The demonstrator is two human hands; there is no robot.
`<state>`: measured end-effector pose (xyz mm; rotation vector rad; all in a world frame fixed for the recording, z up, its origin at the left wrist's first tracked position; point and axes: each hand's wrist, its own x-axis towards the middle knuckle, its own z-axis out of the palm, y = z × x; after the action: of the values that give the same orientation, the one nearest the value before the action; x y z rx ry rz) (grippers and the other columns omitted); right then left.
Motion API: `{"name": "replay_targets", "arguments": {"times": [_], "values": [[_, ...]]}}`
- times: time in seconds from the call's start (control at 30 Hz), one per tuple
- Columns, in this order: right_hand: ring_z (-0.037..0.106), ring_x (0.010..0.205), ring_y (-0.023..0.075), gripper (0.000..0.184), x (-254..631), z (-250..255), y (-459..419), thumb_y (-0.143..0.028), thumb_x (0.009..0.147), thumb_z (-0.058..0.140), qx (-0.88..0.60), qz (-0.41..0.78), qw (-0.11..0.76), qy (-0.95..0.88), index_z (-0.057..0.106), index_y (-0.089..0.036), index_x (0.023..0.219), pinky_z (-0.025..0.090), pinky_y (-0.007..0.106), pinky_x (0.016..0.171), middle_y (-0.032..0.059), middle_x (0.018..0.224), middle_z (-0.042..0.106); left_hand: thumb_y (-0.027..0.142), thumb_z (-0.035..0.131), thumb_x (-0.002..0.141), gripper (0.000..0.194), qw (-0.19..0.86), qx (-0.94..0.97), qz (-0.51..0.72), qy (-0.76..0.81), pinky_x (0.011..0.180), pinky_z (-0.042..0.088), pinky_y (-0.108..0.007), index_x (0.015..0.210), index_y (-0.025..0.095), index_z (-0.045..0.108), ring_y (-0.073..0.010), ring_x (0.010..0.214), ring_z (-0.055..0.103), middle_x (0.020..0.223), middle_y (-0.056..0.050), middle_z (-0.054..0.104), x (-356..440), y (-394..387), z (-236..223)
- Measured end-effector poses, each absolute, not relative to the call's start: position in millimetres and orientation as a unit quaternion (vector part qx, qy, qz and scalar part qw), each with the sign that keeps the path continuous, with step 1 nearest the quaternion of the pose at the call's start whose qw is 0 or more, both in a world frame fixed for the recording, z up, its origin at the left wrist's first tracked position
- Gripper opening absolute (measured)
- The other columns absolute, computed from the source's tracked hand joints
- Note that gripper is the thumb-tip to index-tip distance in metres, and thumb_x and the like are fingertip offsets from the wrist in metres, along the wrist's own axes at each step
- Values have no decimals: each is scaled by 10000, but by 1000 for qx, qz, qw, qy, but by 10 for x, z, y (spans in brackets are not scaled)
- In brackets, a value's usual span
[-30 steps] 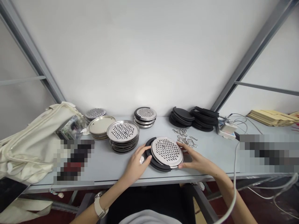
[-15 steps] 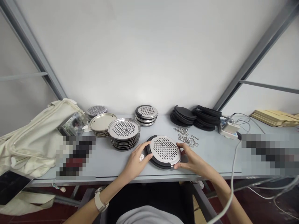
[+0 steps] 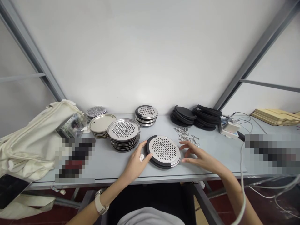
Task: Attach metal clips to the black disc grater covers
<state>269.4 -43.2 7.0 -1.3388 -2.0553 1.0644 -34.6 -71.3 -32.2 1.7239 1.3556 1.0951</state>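
Observation:
A round grater [image 3: 163, 150] lies flat on the table, its perforated metal disc seated in a black crescent-shaped rim [image 3: 150, 156] on the left and front. My left hand [image 3: 136, 161] holds that black rim from the left, index finger behind and thumb in front. A small white bit [image 3: 141, 157] shows at this hand; I cannot tell what it is. My right hand [image 3: 199, 157] is open just off the disc's right edge, fingers curved and apart. Several metal clips [image 3: 184, 134] lie loose behind it.
Left stand a stack of metal grater discs [image 3: 124, 129], a stack of plain metal discs [image 3: 102, 123] and a cloth bag [image 3: 39, 140]. Rimmed graters [image 3: 146, 112] are stacked behind. Black round parts [image 3: 184, 115], a power strip [image 3: 228, 132] and a white cable [image 3: 242, 175] are on the right.
The metal disc has slid left into the black rim, and the gap between them has closed. My right hand has let go of the disc and drawn away to the right.

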Motion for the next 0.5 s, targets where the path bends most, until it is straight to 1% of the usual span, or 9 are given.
{"name": "replay_targets", "arguments": {"times": [0.1, 0.23, 0.3, 0.5], "values": [[615, 886, 236, 692, 2732, 50, -399, -484, 733, 732, -503, 377, 251, -736, 482, -251, 1335, 487, 408, 892, 93, 1114, 644, 411, 643, 808, 629, 350, 647, 415, 536, 1129, 311, -405, 1361, 209, 423, -249, 1330, 411, 1423, -103, 463, -345, -718, -320], [591, 997, 267, 683, 2682, 5, -359, -509, 692, 754, -487, 364, 271, -746, 567, -229, 1287, 461, 416, 943, 83, 1048, 664, 437, 789, 642, 873, 353, 656, 389, 542, 1117, 331, -430, 1393, 217, 401, -292, 1342, 387, 1435, -103, 451, -351, -747, -273], [584, 1020, 270, 667, 2654, 5, -347, -528, 692, 747, -481, 360, 264, -755, 598, -212, 1261, 448, 417, 959, 85, 1044, 665, 425, 814, 605, 908, 344, 663, 380, 546, 1112, 337, -441, 1394, 227, 410, -301, 1337, 392, 1429, -97, 460, -351, -759, -253], [584, 977, 269, 564, 2614, -7, -332, -535, 670, 764, -476, 357, 270, -757, 681, -191, 1109, 458, 399, 918, 96, 998, 675, 422, 827, 593, 909, 326, 667, 372, 556, 1125, 316, -456, 1388, 232, 429, -302, 1337, 398, 1430, -93, 466, -333, -751, -265]]}}
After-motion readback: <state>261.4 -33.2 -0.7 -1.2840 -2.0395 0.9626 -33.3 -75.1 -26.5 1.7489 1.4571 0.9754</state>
